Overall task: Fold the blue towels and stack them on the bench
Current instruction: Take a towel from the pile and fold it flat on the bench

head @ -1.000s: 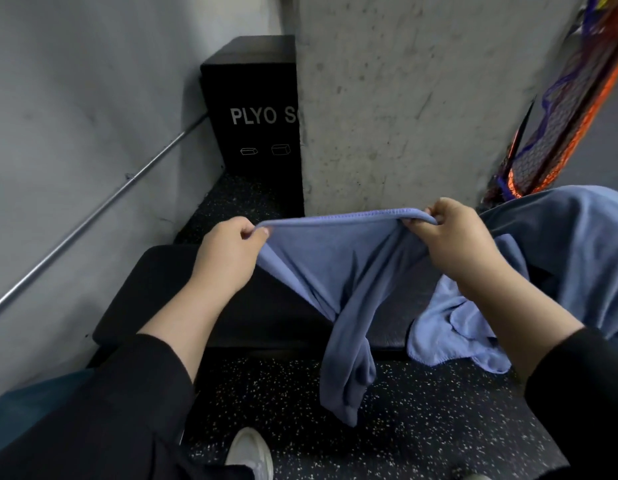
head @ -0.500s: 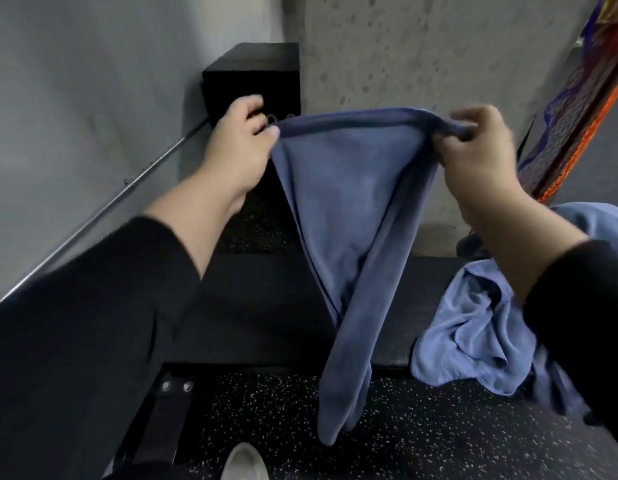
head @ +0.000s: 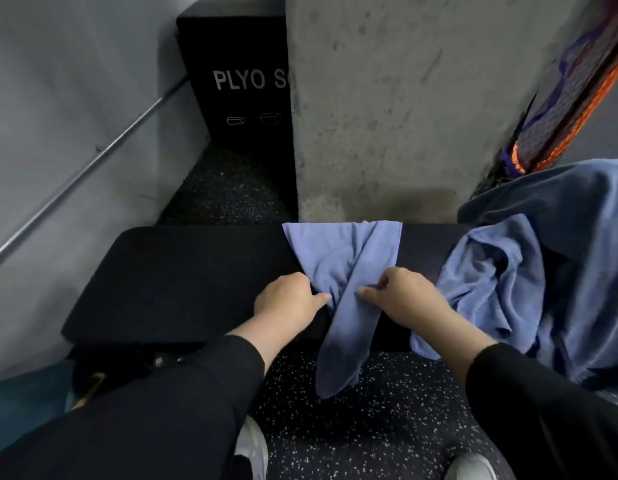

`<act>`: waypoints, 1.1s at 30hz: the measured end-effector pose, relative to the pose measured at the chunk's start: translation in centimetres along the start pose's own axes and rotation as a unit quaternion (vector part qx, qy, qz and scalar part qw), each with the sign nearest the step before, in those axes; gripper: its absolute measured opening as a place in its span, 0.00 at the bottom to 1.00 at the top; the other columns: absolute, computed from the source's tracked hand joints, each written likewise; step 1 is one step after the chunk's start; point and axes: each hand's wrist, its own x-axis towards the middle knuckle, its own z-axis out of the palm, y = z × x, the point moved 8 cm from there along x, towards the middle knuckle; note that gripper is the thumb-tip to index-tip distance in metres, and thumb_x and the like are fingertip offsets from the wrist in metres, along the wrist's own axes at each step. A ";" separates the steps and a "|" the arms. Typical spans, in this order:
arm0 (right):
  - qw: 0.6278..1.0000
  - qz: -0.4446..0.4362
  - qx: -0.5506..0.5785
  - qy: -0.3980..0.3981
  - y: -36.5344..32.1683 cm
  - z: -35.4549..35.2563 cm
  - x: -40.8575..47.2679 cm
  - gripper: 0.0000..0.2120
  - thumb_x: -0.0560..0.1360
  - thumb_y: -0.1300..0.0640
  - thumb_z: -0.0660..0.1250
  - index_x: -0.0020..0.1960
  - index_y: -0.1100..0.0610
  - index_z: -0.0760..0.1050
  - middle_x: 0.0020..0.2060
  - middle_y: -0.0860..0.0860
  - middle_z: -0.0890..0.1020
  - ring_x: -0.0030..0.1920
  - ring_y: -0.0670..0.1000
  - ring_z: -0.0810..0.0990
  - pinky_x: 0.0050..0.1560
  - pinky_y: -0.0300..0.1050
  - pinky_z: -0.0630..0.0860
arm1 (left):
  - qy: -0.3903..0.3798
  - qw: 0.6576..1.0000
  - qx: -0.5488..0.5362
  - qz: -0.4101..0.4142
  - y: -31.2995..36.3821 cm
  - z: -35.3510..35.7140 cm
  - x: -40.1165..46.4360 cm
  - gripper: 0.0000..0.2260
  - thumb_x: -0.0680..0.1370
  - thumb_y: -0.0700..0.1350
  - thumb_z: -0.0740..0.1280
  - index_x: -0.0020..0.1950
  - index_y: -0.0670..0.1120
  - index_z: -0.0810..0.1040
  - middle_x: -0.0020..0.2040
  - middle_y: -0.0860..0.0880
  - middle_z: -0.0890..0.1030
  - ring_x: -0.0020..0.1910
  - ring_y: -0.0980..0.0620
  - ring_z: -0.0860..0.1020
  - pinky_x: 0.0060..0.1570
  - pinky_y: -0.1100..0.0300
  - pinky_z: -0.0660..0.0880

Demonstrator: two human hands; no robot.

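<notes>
Black bench, one blue towel pinched by left hand and right hand, one towel heap beside

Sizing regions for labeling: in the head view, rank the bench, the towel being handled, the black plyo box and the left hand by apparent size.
1. bench
2. black plyo box, partly hidden by the pillar
3. towel being handled
4. left hand

Box and towel look close; unsure.
</notes>
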 end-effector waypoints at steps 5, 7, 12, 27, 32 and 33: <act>0.999 -0.012 -0.043 0.023 -0.9 1.4 1.1 0.12 0.79 0.46 0.63 0.53 0.55 0.75 0.44 0.53 0.78 0.50 0.58 0.81 0.42 0.44 0.68 | -0.007 0.996 -0.088 -0.001 2.0 1.7 0.5 0.17 0.79 0.56 0.68 0.38 0.45 0.75 0.39 0.43 0.79 0.44 0.42 0.81 0.30 0.58 0.63; 0.999 0.001 -0.034 -0.003 -1.0 1.6 1.9 0.09 0.80 0.50 0.63 0.48 0.55 0.75 0.42 0.53 0.76 0.45 0.58 0.77 0.38 0.43 0.68 | 0.008 0.995 -0.104 -0.003 2.4 1.8 0.5 0.14 0.79 0.51 0.67 0.40 0.41 0.74 0.42 0.43 0.79 0.45 0.42 0.80 0.28 0.58 0.61; 0.987 0.005 0.116 0.107 -0.4 -2.4 2.4 0.07 0.77 0.60 0.64 0.40 0.59 0.76 0.37 0.54 0.78 0.38 0.56 0.75 0.34 0.45 0.64 | 0.085 0.964 -0.252 0.001 2.7 -0.7 2.2 0.13 0.78 0.46 0.63 0.34 0.46 0.69 0.34 0.46 0.75 0.38 0.40 0.76 0.35 0.53 0.70; 0.999 0.032 0.040 0.011 2.7 -2.5 4.1 0.21 0.72 0.39 0.71 0.42 0.58 0.73 0.35 0.52 0.79 0.38 0.56 0.80 0.36 0.45 0.72 | 0.026 0.991 -0.023 0.129 0.7 -2.0 3.4 0.10 0.76 0.56 0.72 0.51 0.51 0.82 0.48 0.56 0.79 0.50 0.53 0.78 0.51 0.53 0.76; 1.000 0.018 0.009 -0.019 1.3 0.0 3.3 0.18 0.73 0.44 0.68 0.32 0.54 0.67 0.30 0.50 0.74 0.35 0.56 0.75 0.34 0.45 0.66 | 0.078 0.989 0.015 0.125 1.3 -0.8 2.6 0.11 0.77 0.55 0.70 0.48 0.49 0.75 0.49 0.52 0.76 0.49 0.48 0.77 0.49 0.50 0.75; 1.000 0.018 0.013 -0.017 1.0 0.1 3.5 0.17 0.73 0.48 0.67 0.32 0.55 0.66 0.30 0.51 0.72 0.34 0.56 0.74 0.32 0.45 0.65 | 0.090 0.987 0.016 0.135 1.7 -0.6 2.5 0.10 0.79 0.53 0.69 0.48 0.48 0.75 0.49 0.51 0.76 0.50 0.47 0.77 0.48 0.51 0.74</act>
